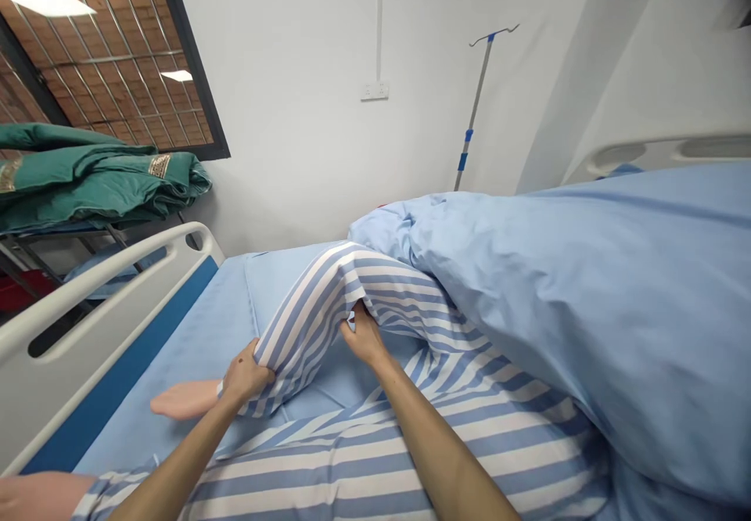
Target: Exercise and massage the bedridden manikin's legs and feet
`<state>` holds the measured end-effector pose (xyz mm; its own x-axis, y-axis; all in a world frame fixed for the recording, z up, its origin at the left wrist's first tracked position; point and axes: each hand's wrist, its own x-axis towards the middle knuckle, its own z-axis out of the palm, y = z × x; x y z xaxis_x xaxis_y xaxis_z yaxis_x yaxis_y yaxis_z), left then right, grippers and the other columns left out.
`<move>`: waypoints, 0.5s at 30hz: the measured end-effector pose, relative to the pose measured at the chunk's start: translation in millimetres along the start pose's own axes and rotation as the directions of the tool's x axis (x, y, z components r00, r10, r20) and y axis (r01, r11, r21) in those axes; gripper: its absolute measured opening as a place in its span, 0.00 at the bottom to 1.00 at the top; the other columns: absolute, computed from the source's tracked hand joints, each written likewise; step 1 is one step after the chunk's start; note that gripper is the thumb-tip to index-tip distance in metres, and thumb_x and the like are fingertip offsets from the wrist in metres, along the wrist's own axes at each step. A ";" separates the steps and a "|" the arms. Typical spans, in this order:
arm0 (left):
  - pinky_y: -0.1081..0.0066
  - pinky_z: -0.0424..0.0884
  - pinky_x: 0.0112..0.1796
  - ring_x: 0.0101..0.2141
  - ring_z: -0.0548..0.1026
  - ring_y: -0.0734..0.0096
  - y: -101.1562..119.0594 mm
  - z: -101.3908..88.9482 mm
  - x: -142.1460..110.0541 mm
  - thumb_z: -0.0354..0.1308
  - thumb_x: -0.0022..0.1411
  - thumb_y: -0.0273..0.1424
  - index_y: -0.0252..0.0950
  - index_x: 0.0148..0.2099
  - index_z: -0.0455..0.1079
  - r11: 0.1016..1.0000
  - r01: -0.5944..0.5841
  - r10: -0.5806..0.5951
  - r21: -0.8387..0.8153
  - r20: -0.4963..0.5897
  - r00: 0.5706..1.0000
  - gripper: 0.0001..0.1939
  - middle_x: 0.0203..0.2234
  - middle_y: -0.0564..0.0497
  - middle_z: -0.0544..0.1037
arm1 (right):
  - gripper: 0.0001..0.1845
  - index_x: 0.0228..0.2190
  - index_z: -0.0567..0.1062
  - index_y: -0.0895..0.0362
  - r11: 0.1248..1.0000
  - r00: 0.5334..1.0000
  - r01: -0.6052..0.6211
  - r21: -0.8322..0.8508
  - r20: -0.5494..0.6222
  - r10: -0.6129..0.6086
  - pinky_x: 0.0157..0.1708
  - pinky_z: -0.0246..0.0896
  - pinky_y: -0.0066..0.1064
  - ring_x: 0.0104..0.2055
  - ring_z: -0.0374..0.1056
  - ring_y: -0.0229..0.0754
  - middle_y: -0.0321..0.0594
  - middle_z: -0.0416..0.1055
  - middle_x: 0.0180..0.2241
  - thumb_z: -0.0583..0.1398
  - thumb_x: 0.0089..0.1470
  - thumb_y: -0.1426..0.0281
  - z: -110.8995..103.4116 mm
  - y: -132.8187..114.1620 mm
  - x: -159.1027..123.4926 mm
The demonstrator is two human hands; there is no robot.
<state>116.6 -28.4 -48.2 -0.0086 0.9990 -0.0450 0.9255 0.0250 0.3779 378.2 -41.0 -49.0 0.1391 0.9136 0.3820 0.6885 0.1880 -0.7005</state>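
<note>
A figure in blue-and-white striped trousers lies on the bed, one leg (314, 294) raised at the knee. My left hand (249, 374) is closed around that leg's trouser cloth low on the shin, just above the bare foot (185, 400), which looks smooth like a manikin's. Under the bent knee, my right hand (364, 339) holds the leg from below; its fingertips are hidden by the cloth. The other striped leg (293, 474) stretches flat, nearer to me. A light blue quilt (557, 271) covers the upper body at the right.
A white and blue footboard (193, 271) borders the light blue sheet (235, 302) on the left. Beyond it, folded green bedding (111, 181) is piled up near a barred window (111, 44). An IV pole (478, 106) rises behind the bed, beside a wall socket (374, 91).
</note>
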 end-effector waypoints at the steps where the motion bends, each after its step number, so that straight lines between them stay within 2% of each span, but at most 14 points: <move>1: 0.73 0.63 0.29 0.33 0.73 0.64 -6.5 -7.3 0.6 0.55 0.40 0.29 0.43 0.42 0.63 0.999 -0.004 0.004 0.040 0.003 1.000 0.22 0.30 0.53 0.75 | 0.22 0.48 0.62 0.62 1.000 1.000 0.001 -0.017 0.025 -0.001 0.41 0.60 0.32 0.40 0.67 0.44 0.48 0.68 0.43 0.50 0.50 0.69 0.2 -0.7 -1.1; 6: 0.72 0.63 0.27 0.33 0.73 0.61 -38.4 -61.2 4.3 0.53 0.39 0.28 0.45 0.46 0.62 0.961 0.007 -0.009 0.276 0.006 1.000 0.26 0.32 0.52 0.75 | 0.21 0.46 0.66 0.62 0.992 0.984 0.032 -0.126 0.175 -0.009 0.45 0.57 0.34 0.46 0.66 0.48 0.50 0.69 0.44 0.50 0.51 0.68 0.5 -6.3 -8.4; 9: 0.70 0.62 0.28 0.35 0.73 0.58 -52.0 -94.2 4.5 0.51 0.40 0.28 0.45 0.47 0.62 0.899 -0.017 0.016 0.437 0.006 1.000 0.26 0.34 0.50 0.75 | 0.22 0.47 0.66 0.61 0.980 0.954 0.082 -0.179 0.298 -0.026 0.48 0.55 0.34 0.50 0.63 0.48 0.50 0.67 0.47 0.49 0.52 0.67 2.2 -8.8 -14.8; 12: 0.66 0.63 0.33 0.37 0.73 0.55 -62.8 -113.9 5.1 0.49 0.43 0.27 0.45 0.48 0.62 0.818 -0.087 0.092 0.569 0.020 0.996 0.26 0.37 0.48 0.76 | 0.25 0.51 0.65 0.59 0.969 0.868 0.111 -0.222 0.496 0.014 0.51 0.52 0.34 0.54 0.59 0.48 0.49 0.63 0.52 0.51 0.51 0.66 6.7 -8.7 -22.4; 15: 0.62 0.62 0.38 0.42 0.72 0.54 -73.5 -115.5 9.2 0.46 0.46 0.25 0.44 0.52 0.61 0.757 -0.157 0.166 0.635 0.045 0.985 0.28 0.43 0.47 0.74 | 0.26 0.47 0.70 0.59 0.959 0.768 0.099 -0.265 0.633 0.095 0.47 0.58 0.35 0.50 0.63 0.50 0.50 0.66 0.50 0.56 0.44 0.66 13.2 -5.9 -28.7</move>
<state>4.7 -16.6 30.4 0.1623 0.9865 -0.0233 0.9421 -0.1620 -0.2937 360.7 -63.6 -63.9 -0.2781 0.9480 -0.1547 0.8626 0.1757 -0.4743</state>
